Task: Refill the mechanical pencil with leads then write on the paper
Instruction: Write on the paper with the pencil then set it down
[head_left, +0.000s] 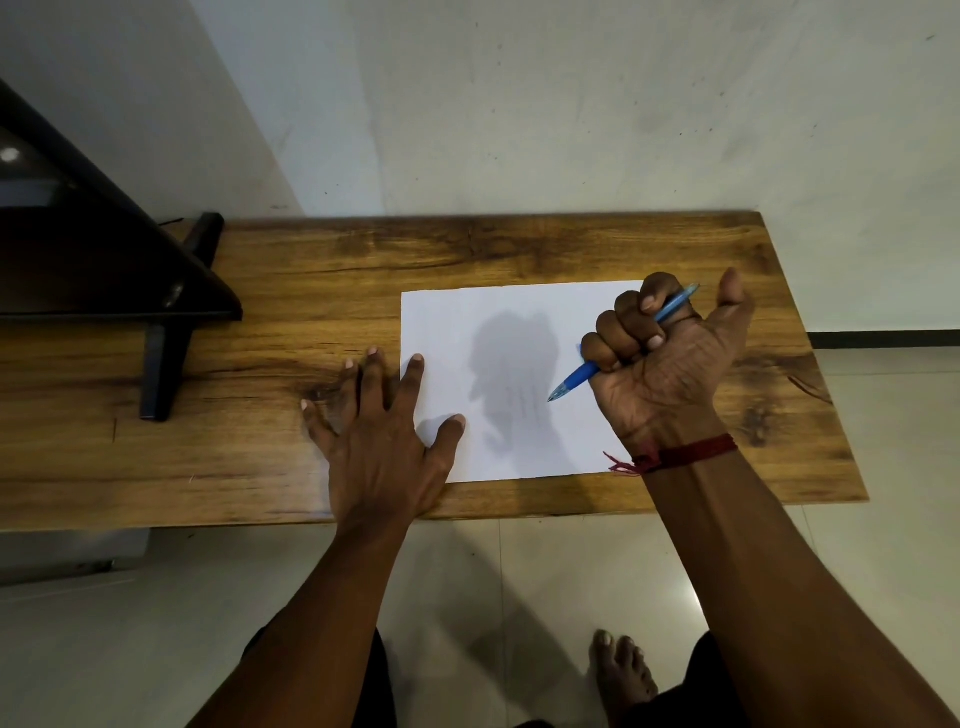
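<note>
1. The right hand (670, 358) is closing in a fist around the blue plastic mechanical pencil (621, 345), palm turned up, thumb pointing away.
2. The pencil tip is pointing toward 8 o'clock, above the white rectangular paper sheet (519, 332); I cannot tell if it is touching.
3. The left hand (382, 436) is lying open and flat, fingers spread, at the sheet's 9 o'clock edge, thumb and index finger on it.
4. The sheet is lying on the brown wooden table (311, 291).
5. A dark red thread bracelet (680, 457) is circling the right wrist.
</note>
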